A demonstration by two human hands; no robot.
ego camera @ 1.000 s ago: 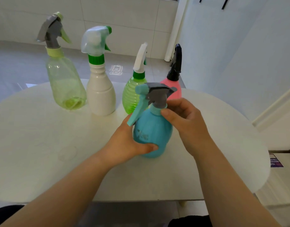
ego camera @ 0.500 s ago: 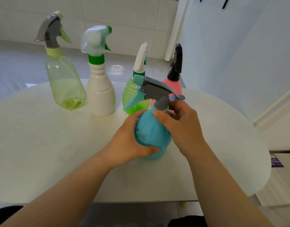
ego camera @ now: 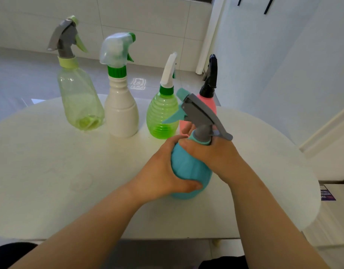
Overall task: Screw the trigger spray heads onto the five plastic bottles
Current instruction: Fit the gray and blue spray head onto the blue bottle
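Note:
A round teal bottle (ego camera: 188, 171) stands on the white table (ego camera: 50, 162), tilted slightly. My left hand (ego camera: 159, 175) grips its body from the left. My right hand (ego camera: 211, 152) grips the collar of its grey trigger spray head (ego camera: 201, 115), whose teal nozzle points up and left. Behind stand a clear pale-green bottle (ego camera: 78, 101) with a grey head, a white bottle (ego camera: 121, 113) with a translucent head, a ribbed green bottle (ego camera: 162, 115) with a white head, and a pink bottle (ego camera: 207, 103) with a black head, partly hidden by the teal one.
The table's rounded edge runs close on the right, with a box bearing a purple label (ego camera: 327, 195) on the floor beyond. A white wall stands to the right and a tiled floor lies behind the bottles.
The spray head has turned: its nozzle swung from pointing down-left to up-left while my right hand twisted round the collar. The left hand kept its hold on the bottle body.

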